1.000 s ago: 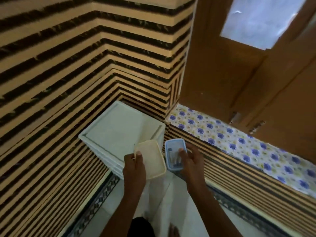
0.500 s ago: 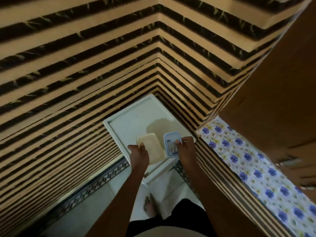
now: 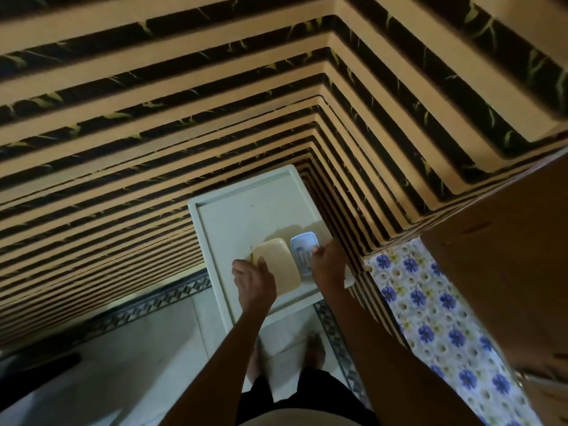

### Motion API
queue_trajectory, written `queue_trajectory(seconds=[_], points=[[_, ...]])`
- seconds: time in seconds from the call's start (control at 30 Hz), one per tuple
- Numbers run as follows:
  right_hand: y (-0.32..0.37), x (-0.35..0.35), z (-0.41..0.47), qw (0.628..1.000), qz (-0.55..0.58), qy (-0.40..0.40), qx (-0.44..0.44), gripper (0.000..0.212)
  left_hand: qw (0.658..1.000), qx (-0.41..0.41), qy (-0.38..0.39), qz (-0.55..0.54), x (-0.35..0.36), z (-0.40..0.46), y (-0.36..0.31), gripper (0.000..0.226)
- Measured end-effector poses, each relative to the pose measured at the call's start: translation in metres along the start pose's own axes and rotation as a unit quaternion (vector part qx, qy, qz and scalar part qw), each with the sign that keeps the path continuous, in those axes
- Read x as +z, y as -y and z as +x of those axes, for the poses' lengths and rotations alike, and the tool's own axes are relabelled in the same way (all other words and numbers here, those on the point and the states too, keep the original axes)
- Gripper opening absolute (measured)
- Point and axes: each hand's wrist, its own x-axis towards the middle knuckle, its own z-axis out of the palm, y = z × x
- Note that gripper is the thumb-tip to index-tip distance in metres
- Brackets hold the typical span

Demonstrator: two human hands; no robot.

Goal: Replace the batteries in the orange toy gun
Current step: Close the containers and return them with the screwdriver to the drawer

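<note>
Beige lid [image 3: 280,265] and blue box [image 3: 305,251], held above white desk [image 3: 246,216] earlier, now rest on it. L hand [image 3: 253,279] grip pinches lid; R hand [image 3: 327,265] grips box. Toy gun not seen.

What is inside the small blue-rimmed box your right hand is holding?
The blue-rimmed box shows a few pale upright shapes, possibly batteries, too blurred to confirm. The right hand covers its near corner, so anything there is hidden.

A white rectangular plastic table with a raised rim [image 3: 215,229] carries a cream rectangular plastic lid [image 3: 281,267] beside a small blue-rimmed clear plastic box [image 3: 302,249].
</note>
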Motion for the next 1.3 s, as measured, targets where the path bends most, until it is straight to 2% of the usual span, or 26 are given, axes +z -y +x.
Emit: queue_trajectory(seconds=[0.17,0.27,0.43,0.53,0.7,0.87,1.03,1.1,1.23,1.3], points=[[-0.013,0.003,0.011,0.999,-0.033,0.002,-0.020,0.021,0.998,-0.037,-0.046,-0.028,-0.002,0.004,-0.001,0.019],[-0.017,0.003,0.013,0.999,-0.027,0.012,-0.024,0.021,0.996,-0.017,-0.088,-0.023,-0.009,0.011,0.003,0.009],[-0.017,0.002,0.010,0.999,-0.019,0.010,-0.033,0.017,0.994,-0.019,-0.102,0.033,-0.015,0.012,0.010,0.028],[-0.017,0.000,0.006,0.999,-0.018,0.011,-0.047,0.019,0.992,-0.014,-0.113,0.060,-0.016,0.012,0.018,0.024],[-0.020,-0.002,-0.002,0.997,-0.048,-0.004,-0.059,0.028,0.994,0.010,-0.082,0.070,-0.019,0.012,0.024,0.012],[-0.022,-0.006,-0.014,0.997,-0.055,-0.027,-0.057,0.038,0.995,0.052,-0.064,0.061,-0.026,0.015,0.027,0.014],[-0.034,-0.017,-0.042,0.983,-0.043,-0.123,-0.132,0.031,0.993,0.087,-0.055,0.062,-0.033,0.016,0.036,0.020],[-0.043,-0.019,-0.056,0.977,-0.033,-0.159,-0.137,0.030,0.991,0.107,-0.047,0.067,-0.038,0.013,0.047,0.023],[-0.073,-0.014,-0.087,0.969,-0.021,-0.201,-0.141,0.022,0.968,0.216,-0.069,0.110,-0.050,0.003,0.076,0.026],[-0.091,-0.008,-0.108,0.974,-0.020,-0.182,-0.134,0.017,0.953,0.259,-0.061,0.148,-0.056,0.002,0.089,0.031]])
